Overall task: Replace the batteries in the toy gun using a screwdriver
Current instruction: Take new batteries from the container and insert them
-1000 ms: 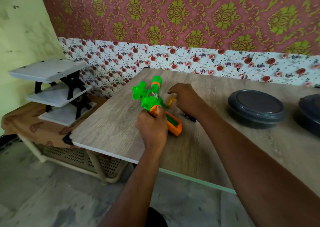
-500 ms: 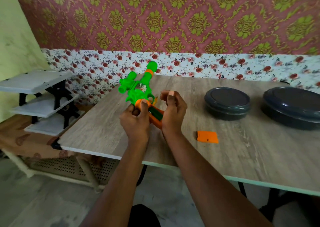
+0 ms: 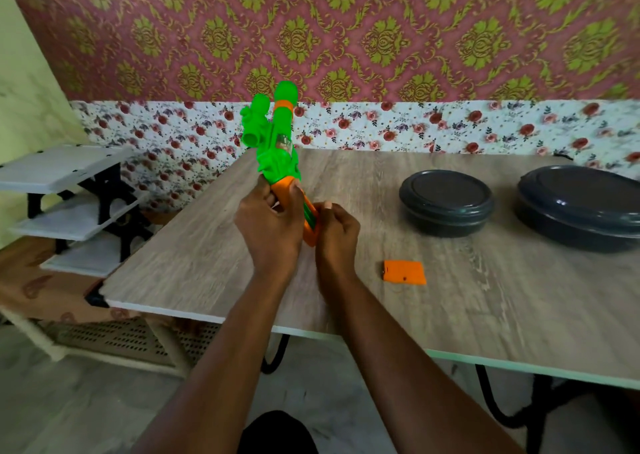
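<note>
A green and orange toy gun [image 3: 277,142] is held above the wooden table [image 3: 450,280], barrel pointing up and away. My left hand [image 3: 270,225] is wrapped around its orange grip. My right hand [image 3: 336,233] is closed against the lower end of the grip, thumb pressed at the open battery slot, where something green shows. The loose orange battery cover [image 3: 404,272] lies flat on the table to the right of my hands. No screwdriver or loose battery is visible.
Two dark round lidded containers stand at the back right, one [image 3: 446,199] nearer the middle and one [image 3: 581,207] at the right edge. A small white tiered shelf [image 3: 65,207] sits left of the table, lower down. A flowered wall runs behind.
The gun has been raised off the table and tipped more upright. My right hand has slid down from beside the grip to its lower end. The view has shifted right, showing the cover and second container.
</note>
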Demonstrator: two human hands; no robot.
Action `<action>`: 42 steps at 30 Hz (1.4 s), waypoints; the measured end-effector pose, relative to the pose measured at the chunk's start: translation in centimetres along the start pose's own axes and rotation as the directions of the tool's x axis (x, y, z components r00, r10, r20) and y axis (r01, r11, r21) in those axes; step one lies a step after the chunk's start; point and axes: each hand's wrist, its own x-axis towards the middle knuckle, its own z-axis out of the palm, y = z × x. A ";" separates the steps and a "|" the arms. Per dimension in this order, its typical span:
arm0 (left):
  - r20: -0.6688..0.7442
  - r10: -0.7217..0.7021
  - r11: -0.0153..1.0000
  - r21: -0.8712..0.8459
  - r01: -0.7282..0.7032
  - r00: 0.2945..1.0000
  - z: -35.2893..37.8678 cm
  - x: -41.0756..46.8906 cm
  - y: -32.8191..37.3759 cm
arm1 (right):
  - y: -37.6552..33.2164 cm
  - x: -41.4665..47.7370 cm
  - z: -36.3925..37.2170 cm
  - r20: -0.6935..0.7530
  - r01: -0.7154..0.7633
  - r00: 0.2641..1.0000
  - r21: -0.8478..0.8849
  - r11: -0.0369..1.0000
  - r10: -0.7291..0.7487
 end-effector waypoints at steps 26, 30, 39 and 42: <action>0.122 0.154 0.967 0.185 -0.175 0.981 -0.9 0.6 0.7 | -3.6 -0.9 0.2 0.237 -0.664 0.738 0.422 0.617 0.632; 0.135 0.177 0.963 0.179 -0.200 0.975 -1.2 0.7 0.8 | -3.8 -1.1 0.4 0.275 -0.683 0.727 0.377 0.625 0.629; 0.030 0.038 0.988 0.147 -0.042 0.999 -1.4 1.1 0.1 | -1.3 -1.3 0.6 0.228 -0.330 0.913 -0.069 0.941 0.337; -0.009 -0.145 0.989 0.001 0.145 0.989 -1.5 1.1 -0.2 | -0.1 -1.4 0.5 0.217 -0.093 0.964 -0.271 0.958 0.155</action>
